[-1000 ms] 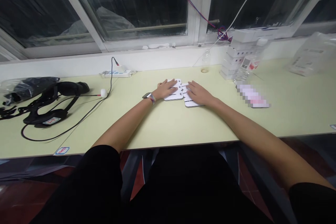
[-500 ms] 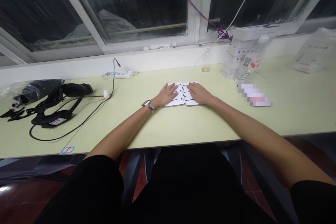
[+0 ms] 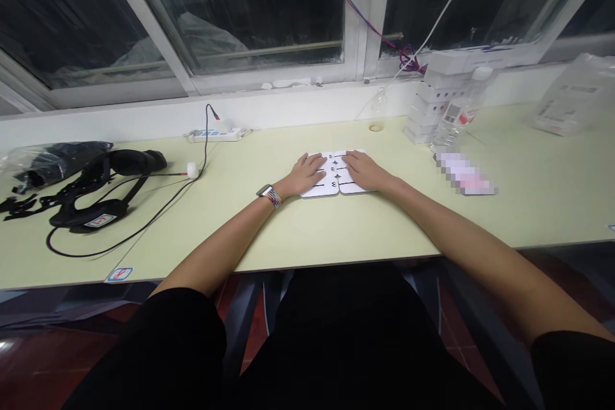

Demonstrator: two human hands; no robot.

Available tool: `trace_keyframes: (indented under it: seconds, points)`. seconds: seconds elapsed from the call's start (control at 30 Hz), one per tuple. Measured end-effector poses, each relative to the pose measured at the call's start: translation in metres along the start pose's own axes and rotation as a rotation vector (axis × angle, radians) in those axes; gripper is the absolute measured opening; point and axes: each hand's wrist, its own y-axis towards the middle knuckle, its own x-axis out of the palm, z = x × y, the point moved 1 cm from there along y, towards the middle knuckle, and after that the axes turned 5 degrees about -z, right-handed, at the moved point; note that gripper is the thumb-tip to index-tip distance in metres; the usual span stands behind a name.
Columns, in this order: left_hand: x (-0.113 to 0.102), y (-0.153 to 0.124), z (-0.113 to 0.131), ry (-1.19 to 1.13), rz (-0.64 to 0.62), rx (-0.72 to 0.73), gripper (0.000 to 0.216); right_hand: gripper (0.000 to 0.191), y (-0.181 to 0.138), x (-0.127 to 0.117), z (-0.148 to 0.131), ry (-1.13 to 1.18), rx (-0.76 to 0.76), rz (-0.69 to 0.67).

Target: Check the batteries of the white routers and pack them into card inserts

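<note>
Two groups of white cards with small black marks lie side by side on the pale green table (image 3: 298, 237), their inner edges touching. My left hand (image 3: 303, 174) lies flat, fingers stretched, on the left cards (image 3: 323, 189). My right hand (image 3: 366, 170) lies flat on the right cards (image 3: 350, 188), fingers pointing left toward the seam. A watch with a striped band sits on my left wrist (image 3: 269, 193). Neither hand grips anything.
A black headset with cable (image 3: 96, 195) and a plastic bag lie at the far left. A power strip (image 3: 215, 135) sits by the window wall. White boxes (image 3: 432, 109), a plastic bottle (image 3: 456, 118) and a clear bag (image 3: 571, 99) stand at the right.
Both hands slid the two card groups together and level; a second ago the right group sat lower and apart. The hands have hardly moved in the last half second.
</note>
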Motion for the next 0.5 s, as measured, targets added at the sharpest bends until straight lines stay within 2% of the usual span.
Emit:
trace_keyframes:
  seconds: [0.5]
  points:
    - [0.0023, -0.0043, 0.0079, -0.017, 0.071, 0.005, 0.062, 0.059, -0.0024, -0.0001, -0.0011, -0.034, -0.02, -0.005]
